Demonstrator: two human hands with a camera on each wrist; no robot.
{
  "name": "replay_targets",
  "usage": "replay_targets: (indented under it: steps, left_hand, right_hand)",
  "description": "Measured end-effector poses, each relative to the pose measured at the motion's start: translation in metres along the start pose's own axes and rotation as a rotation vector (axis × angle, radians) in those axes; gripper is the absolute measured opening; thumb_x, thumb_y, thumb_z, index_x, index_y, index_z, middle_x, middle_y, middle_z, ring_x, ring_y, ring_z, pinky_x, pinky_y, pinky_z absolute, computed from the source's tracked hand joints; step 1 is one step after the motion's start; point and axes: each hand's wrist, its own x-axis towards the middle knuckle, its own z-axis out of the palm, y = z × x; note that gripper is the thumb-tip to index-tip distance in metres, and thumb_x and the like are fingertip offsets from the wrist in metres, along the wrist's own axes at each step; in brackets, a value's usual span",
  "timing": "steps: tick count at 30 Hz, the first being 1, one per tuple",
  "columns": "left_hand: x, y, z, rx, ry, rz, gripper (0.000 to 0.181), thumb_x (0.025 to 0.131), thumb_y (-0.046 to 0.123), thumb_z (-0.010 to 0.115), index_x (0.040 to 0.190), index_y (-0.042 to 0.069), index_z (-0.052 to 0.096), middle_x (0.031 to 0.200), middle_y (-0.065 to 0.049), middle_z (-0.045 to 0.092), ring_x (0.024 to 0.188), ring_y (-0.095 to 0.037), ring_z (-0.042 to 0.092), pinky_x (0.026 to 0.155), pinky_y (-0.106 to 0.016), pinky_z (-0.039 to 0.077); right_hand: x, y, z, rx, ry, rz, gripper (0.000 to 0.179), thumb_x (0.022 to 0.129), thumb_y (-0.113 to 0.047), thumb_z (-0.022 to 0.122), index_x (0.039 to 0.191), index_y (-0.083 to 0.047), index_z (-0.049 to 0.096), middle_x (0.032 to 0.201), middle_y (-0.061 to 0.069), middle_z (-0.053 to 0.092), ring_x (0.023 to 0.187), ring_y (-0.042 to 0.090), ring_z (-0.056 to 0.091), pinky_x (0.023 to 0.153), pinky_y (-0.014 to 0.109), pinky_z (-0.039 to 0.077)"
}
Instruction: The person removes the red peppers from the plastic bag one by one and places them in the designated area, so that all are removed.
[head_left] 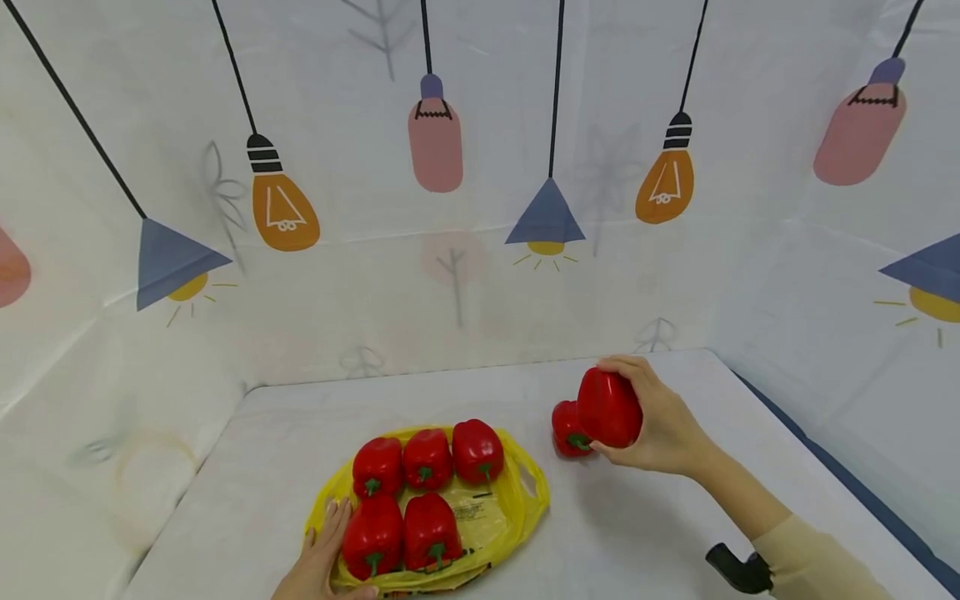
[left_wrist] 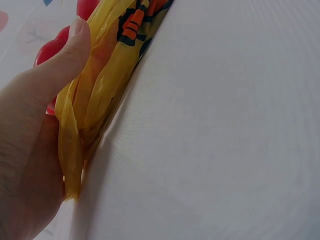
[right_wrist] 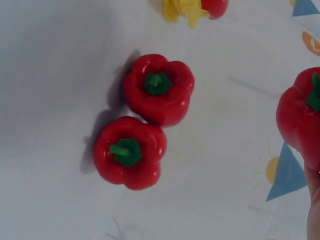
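Five peppers in a bag; one pepper aloft — my right grip curled round it; my left grip, fingers loosely extended, probably steadies the bag.

Head view: we get bright, soft, even light, mostly sharp. A faint, diffuse shadow lies on the white table below the right hand; small glints on the red peppers. We note wide-angle stretch, printed lamps leaning toward the sides. Left wrist view: dimmer, greyish, low contrast; faint ripple lines across the tabletop, left hand shaded. Right wrist view: dim, bluish; we mark soft shadows left of the paired peppers, highlights on their skins, wall prints slightly soft.
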Motion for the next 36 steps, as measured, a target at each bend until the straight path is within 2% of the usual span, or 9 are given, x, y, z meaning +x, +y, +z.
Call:
replay_targets:
  steps: [14,23,31,36]
  left_hand:
    - [0.001,-0.011,-0.001,0.038,-0.019,0.022,0.111,0.077,0.037,0.076,0.147,-0.015,0.008,0.152,-0.036,0.004,0.137,-0.056,-0.001,0.098,-0.078,-0.002]
    - [0.004,-0.005,-0.002,0.022,-0.033,0.002,0.113,0.077,0.039,0.076,0.147,-0.014,0.005,0.153,-0.034,0.002,0.138,-0.054,-0.004,0.100,-0.076,-0.004]
    - [0.002,-0.004,-0.002,0.019,-0.036,-0.014,0.114,0.079,0.041,0.075,0.149,-0.010,0.002,0.155,-0.031,0.000,0.140,-0.050,-0.007,0.102,-0.074,-0.005]
    - [-0.001,-0.002,-0.001,0.022,-0.025,-0.021,0.113,0.079,0.042,0.075,0.150,-0.009,0.003,0.155,-0.030,0.001,0.140,-0.050,-0.006,0.103,-0.073,-0.004]
  right_hand:
    - [-0.021,0.019,-0.012,-0.073,0.041,0.041,0.108,0.041,-0.012,0.096,0.133,0.001,0.042,0.130,0.011,0.046,0.113,0.026,0.049,0.068,0.043,0.058]
    - [-0.034,0.028,-0.031,-0.133,0.062,0.077,0.107,0.042,-0.013,0.097,0.133,0.001,0.043,0.128,0.012,0.048,0.110,0.025,0.049,0.065,0.040,0.058]
    - [-0.044,0.043,-0.037,-0.194,0.081,0.124,0.105,0.041,-0.012,0.096,0.132,0.002,0.044,0.127,0.016,0.049,0.112,0.033,0.047,0.064,0.053,0.057]
    - [-0.050,0.055,-0.036,-0.223,0.081,0.145,0.101,0.043,-0.012,0.095,0.130,0.003,0.046,0.125,0.019,0.050,0.110,0.036,0.047,0.063,0.056,0.056]
